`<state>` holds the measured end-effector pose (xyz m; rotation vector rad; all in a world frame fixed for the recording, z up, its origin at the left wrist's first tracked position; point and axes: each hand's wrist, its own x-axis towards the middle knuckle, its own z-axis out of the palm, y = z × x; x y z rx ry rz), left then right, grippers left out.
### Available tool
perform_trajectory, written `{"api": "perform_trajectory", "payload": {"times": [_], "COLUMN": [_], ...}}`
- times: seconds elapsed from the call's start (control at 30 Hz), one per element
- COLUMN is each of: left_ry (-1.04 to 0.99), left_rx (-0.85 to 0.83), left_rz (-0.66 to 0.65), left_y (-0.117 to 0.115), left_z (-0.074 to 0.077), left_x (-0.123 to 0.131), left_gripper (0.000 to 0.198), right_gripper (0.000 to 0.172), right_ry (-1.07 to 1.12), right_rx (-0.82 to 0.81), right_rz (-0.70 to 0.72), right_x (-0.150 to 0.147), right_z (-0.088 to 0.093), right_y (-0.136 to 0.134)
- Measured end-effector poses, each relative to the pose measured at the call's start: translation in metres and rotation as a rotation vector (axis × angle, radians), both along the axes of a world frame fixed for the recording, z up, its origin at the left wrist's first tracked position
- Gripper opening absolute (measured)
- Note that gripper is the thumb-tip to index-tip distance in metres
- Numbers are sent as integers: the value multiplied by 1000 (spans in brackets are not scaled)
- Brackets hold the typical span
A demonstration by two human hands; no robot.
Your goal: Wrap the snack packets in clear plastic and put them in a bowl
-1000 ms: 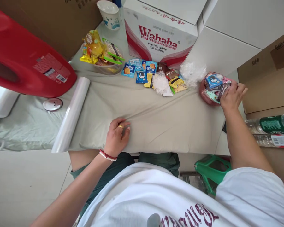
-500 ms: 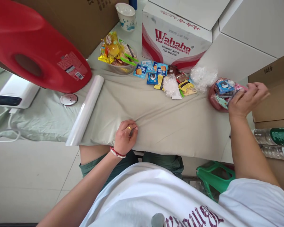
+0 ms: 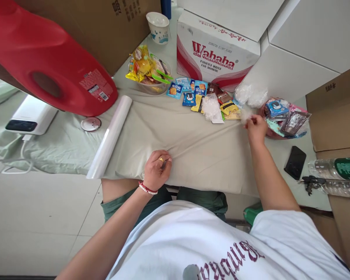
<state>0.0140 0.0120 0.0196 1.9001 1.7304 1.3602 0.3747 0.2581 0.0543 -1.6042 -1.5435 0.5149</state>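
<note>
My left hand [image 3: 158, 169] rests on the beige cloth [image 3: 192, 151] near the table's front edge, fingers curled in with nothing visible in them. With pinched fingers, my right hand [image 3: 256, 127] holds a small piece of crumpled clear plastic wrap [image 3: 246, 115], partly blurred. Just right of that hand is a bowl heaped with snack packets [image 3: 293, 121]. To its left lie blue, yellow and brown snack packets [image 3: 189, 98] in a loose group, with a ball of crumpled plastic [image 3: 211, 107] on top. Larger clear plastic clumps [image 3: 252, 94] sit behind the hand.
At left are a roll of plastic film [image 3: 109, 138], a red jug [image 3: 55, 66], a round tin [image 3: 91, 124] and a white power bank [image 3: 30, 116]. Behind stand a snack bowl [image 3: 151, 88], a paper cup [image 3: 158, 29] and a Wahaha carton [image 3: 216, 54]. A phone [image 3: 295, 162] and bottles [image 3: 348, 168] lie right.
My right hand has moved left from the right-hand snack bowl, now pinching a bit of clear plastic. The phone and bowl contents are uncovered. My left hand stays in place.
</note>
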Motion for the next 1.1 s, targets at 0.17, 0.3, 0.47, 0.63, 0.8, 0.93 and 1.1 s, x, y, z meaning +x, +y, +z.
{"api": "perform_trajectory", "payload": {"times": [0.17, 0.3, 0.47, 0.63, 0.8, 0.93, 1.1], "left_ry": [-176, -543, -552, -778, -1182, -1338, -1266], "left_rx": [-58, -279, -293, -443, -432, -382, -298], "left_rz": [72, -89, -269, -134, -2, 55, -154], "left_y": [-5, -5, 11, 17, 16, 23, 24], "left_z": [3, 14, 28, 20, 17, 28, 48], "left_x": [10, 48, 79, 50, 26, 19, 0], "left_gripper": [13, 36, 87, 34, 43, 45, 44], "right_gripper": [38, 41, 39, 37, 40, 41, 36], "right_ry": [871, 995, 856, 707, 752, 707, 660], "right_rx": [-301, -487, -590, -594, -671, -698, -549], "right_rz": [-44, -5, 178, 234, 190, 199, 225], "right_x": [-14, -56, -102, -106, -92, -79, -66], "right_z": [6, 5, 4, 7, 4, 5, 11], "right_y": [-121, -187, -202, -189, -185, -188, -184]}}
